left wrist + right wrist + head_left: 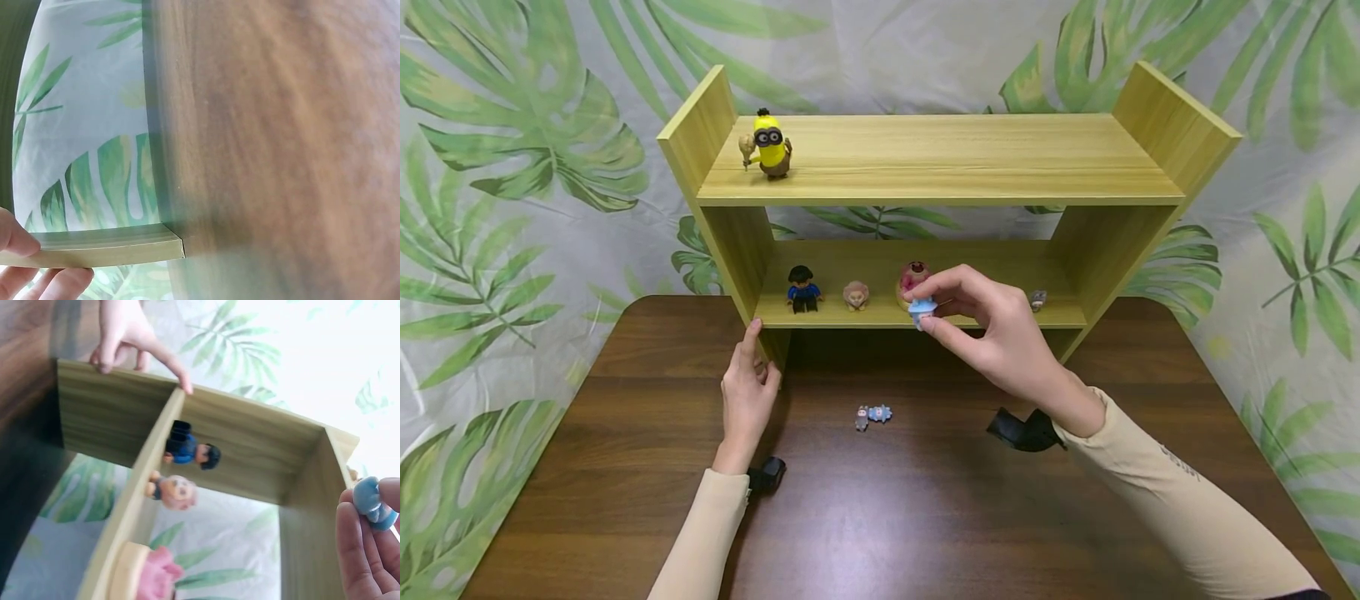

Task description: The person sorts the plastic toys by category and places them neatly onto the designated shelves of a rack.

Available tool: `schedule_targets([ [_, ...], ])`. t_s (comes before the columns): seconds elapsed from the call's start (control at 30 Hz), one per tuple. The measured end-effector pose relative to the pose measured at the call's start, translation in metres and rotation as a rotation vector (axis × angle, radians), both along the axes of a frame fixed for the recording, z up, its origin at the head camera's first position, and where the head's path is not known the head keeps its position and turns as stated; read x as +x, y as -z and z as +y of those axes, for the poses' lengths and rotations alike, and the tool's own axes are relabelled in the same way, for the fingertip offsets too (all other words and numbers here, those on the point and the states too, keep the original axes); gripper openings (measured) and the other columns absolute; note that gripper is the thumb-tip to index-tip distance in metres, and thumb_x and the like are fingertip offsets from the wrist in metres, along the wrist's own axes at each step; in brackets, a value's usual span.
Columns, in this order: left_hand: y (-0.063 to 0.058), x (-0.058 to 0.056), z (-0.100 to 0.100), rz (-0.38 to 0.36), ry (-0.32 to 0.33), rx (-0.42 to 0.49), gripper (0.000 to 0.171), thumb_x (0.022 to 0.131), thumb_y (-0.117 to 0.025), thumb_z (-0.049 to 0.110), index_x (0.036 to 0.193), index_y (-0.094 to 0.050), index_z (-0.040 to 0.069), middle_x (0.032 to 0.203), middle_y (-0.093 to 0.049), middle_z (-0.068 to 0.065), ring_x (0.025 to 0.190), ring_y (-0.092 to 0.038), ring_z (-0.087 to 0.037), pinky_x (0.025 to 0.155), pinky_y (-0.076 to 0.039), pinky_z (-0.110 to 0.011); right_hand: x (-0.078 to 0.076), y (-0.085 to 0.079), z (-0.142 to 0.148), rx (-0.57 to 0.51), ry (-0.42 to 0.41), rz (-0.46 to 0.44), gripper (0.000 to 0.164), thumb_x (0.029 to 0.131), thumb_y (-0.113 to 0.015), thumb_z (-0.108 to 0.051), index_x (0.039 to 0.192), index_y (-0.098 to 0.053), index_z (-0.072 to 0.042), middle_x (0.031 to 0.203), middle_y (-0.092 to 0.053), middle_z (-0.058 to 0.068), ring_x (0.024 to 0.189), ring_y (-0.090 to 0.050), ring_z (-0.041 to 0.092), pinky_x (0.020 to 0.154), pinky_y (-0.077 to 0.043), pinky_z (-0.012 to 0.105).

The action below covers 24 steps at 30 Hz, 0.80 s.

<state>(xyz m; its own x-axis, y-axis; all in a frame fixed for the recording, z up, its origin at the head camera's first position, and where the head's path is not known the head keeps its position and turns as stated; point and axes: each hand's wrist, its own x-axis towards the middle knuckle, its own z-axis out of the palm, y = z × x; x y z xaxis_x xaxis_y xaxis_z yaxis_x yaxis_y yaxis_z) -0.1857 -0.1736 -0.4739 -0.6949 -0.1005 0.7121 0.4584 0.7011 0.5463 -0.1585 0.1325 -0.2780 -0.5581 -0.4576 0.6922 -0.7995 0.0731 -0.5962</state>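
My right hand (1007,333) pinches a small light-blue figurine (922,309) between thumb and fingertips, in front of the middle shelf board. The same blue figurine (370,503) shows at the right in the right wrist view. My left hand (749,392) holds the left side panel of the wooden shelf unit (940,158), low at its front edge. In the left wrist view, thumb and fingers lie on opposite sides of that panel (112,247). Behind the blue figurine, a pink bear figure (914,273) stands on the middle board, partly hidden by my right hand.
A yellow minion figure (770,146) stands on the top board at left. On the middle board are a dark-haired toy figure (803,292), a pinkish animal figure (855,295) and a small grey figure (1037,300). Grey (861,418) and blue (880,413) figurines lie on the table (880,517).
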Motion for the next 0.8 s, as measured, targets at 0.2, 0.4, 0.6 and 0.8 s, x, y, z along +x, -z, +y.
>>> schedule_targets([
  [0.2,0.000,0.000,0.000,0.007,-0.003,0.002,0.088,0.080,-0.054,-0.018,0.148,-0.029,0.031,0.094,-0.051,-0.018,0.063,-0.044,-0.026,0.052,-0.043,-0.037,-0.002,-0.016,-0.005,-0.015,-0.017,0.031,0.029,0.077,-0.064,0.021,0.103,-0.060,0.008,0.102,-0.066,0.017,0.089,-0.064,0.020,0.076,-0.053,0.032],
  [0.4,0.000,-0.001,0.001,0.012,-0.005,0.006,0.088,0.079,-0.054,-0.019,0.147,-0.030,0.032,0.093,-0.051,-0.018,0.064,-0.046,-0.028,0.053,-0.046,-0.038,-0.003,-0.032,-0.011,-0.036,-0.037,0.068,0.027,0.078,-0.066,0.019,0.102,-0.059,0.010,0.101,-0.066,0.014,0.084,-0.063,0.020,0.075,-0.053,0.033],
  [0.6,0.000,-0.001,0.000,0.011,0.004,0.017,0.085,0.081,-0.054,-0.018,0.147,-0.031,0.030,0.098,-0.052,-0.019,0.065,-0.047,-0.031,0.054,-0.049,-0.041,-0.004,-0.047,-0.019,-0.072,-0.070,0.075,0.027,0.077,-0.064,0.021,0.102,-0.059,0.012,0.098,-0.065,0.015,0.072,-0.063,0.019,0.067,-0.054,0.033],
  [0.8,0.000,-0.001,0.001,0.015,0.002,0.023,0.085,0.080,-0.054,-0.018,0.147,-0.032,0.030,0.101,-0.054,-0.019,0.065,-0.048,-0.032,0.053,-0.048,-0.040,-0.006,-0.058,-0.025,-0.093,-0.079,0.072,0.026,0.079,-0.063,0.019,0.103,-0.058,0.012,0.096,-0.064,0.013,0.066,-0.061,0.019,0.060,-0.054,0.033],
])
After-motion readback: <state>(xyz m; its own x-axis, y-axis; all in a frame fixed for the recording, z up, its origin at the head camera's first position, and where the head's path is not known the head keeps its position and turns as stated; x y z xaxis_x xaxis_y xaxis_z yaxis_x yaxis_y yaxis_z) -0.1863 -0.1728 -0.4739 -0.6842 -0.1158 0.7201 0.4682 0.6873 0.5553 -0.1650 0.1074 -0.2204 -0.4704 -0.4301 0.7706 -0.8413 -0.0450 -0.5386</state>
